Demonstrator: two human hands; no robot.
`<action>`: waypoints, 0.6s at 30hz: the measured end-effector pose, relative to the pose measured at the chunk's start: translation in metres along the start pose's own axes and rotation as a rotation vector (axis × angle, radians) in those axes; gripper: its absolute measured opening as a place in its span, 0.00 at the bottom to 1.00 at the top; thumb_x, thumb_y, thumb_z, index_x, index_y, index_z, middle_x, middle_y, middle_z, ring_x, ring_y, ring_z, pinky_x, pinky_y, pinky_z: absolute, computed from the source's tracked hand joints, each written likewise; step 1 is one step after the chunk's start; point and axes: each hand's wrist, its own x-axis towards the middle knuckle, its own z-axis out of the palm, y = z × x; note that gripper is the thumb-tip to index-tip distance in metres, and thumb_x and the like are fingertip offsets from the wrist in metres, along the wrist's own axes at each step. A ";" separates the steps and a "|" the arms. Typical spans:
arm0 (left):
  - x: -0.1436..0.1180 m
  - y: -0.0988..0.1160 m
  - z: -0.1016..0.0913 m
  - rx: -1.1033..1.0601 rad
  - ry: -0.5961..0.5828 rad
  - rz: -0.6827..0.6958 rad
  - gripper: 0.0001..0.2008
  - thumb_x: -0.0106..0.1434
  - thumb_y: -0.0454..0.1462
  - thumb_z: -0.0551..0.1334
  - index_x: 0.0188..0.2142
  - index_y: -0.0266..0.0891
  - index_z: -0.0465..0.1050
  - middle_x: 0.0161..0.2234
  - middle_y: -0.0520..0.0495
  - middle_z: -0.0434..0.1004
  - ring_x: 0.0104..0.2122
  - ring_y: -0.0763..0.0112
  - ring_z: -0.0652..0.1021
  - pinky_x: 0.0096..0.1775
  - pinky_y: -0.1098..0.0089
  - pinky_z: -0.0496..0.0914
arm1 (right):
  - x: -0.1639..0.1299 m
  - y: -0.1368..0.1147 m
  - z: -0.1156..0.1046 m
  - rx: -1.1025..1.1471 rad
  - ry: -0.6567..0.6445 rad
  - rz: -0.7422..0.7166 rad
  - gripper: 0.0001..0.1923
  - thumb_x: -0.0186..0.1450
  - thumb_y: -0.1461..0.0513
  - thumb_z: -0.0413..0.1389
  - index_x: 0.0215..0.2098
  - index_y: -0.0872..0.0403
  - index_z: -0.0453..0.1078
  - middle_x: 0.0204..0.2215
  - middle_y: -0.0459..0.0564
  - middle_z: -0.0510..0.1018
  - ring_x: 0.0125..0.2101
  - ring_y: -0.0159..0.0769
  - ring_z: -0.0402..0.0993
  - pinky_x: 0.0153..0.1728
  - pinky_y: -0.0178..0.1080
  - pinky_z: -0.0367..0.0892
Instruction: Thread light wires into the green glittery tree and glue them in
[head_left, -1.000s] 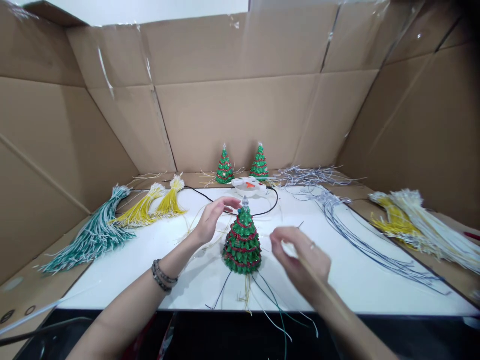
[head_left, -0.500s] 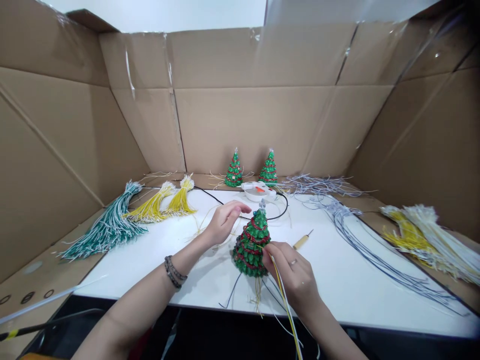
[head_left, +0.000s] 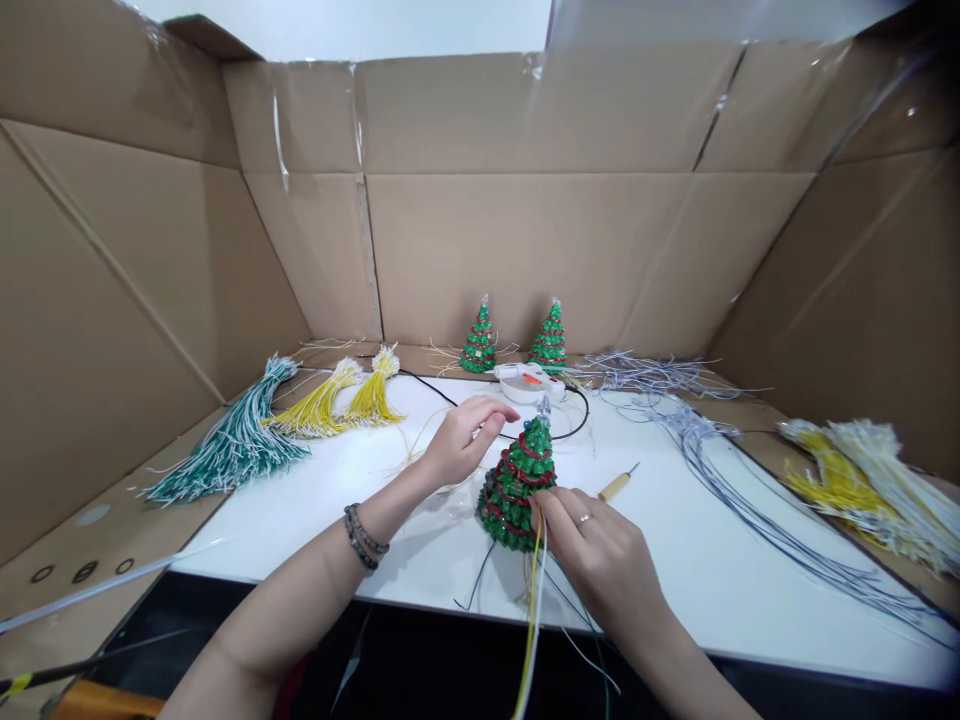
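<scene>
A small green beaded tree (head_left: 516, 485) with red bands stands tilted on the white table (head_left: 697, 560). My left hand (head_left: 463, 440) hovers just left of its top, fingers loosely curled, holding nothing that I can see. My right hand (head_left: 596, 555) presses against the tree's lower right side and pinches yellow and white wires (head_left: 532, 620) that hang down over the table's front edge. More thin wires trail from under the tree. A wooden-handled awl (head_left: 618, 485) lies on the table just right of the tree.
Two more beaded trees (head_left: 480, 340) (head_left: 550, 339) stand at the back beside a white glue gun (head_left: 529, 381) with a black cord. Green-white (head_left: 232, 445) and yellow (head_left: 345, 400) wire bundles lie left; grey wires (head_left: 720, 460) and yellow-white bundles (head_left: 862, 470) right. Cardboard walls surround the table.
My right hand put down the awl, picked up yellow and white wires and brought them to the tree's lower side. The tree now leans right. The view shifted left.
</scene>
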 end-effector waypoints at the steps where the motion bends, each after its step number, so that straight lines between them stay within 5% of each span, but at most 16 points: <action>1: -0.001 0.000 0.000 -0.017 -0.009 0.000 0.21 0.73 0.47 0.48 0.42 0.36 0.75 0.40 0.40 0.80 0.43 0.62 0.78 0.48 0.62 0.70 | 0.000 0.000 -0.001 -0.003 -0.005 0.004 0.11 0.71 0.72 0.49 0.34 0.56 0.69 0.22 0.48 0.75 0.24 0.35 0.70 0.26 0.40 0.57; 9: -0.011 -0.008 0.008 -0.216 -0.200 0.040 0.30 0.69 0.53 0.54 0.63 0.39 0.58 0.54 0.36 0.72 0.53 0.56 0.74 0.53 0.59 0.69 | -0.001 -0.004 0.000 0.054 0.076 0.068 0.06 0.71 0.70 0.53 0.38 0.58 0.70 0.26 0.50 0.80 0.24 0.35 0.73 0.28 0.39 0.59; 13: -0.017 -0.007 0.017 -0.196 -0.272 -0.051 0.33 0.68 0.55 0.54 0.64 0.38 0.54 0.55 0.34 0.72 0.52 0.52 0.74 0.54 0.55 0.68 | -0.002 -0.002 0.003 0.112 0.066 0.116 0.11 0.72 0.69 0.50 0.33 0.55 0.71 0.23 0.46 0.79 0.22 0.33 0.73 0.27 0.38 0.58; 18: -0.020 -0.006 0.025 -0.144 -0.255 -0.139 0.30 0.66 0.57 0.54 0.55 0.37 0.63 0.44 0.40 0.76 0.43 0.56 0.75 0.48 0.58 0.69 | -0.006 -0.003 0.001 0.121 -0.012 0.174 0.11 0.74 0.63 0.49 0.38 0.56 0.73 0.27 0.48 0.80 0.23 0.34 0.73 0.27 0.38 0.59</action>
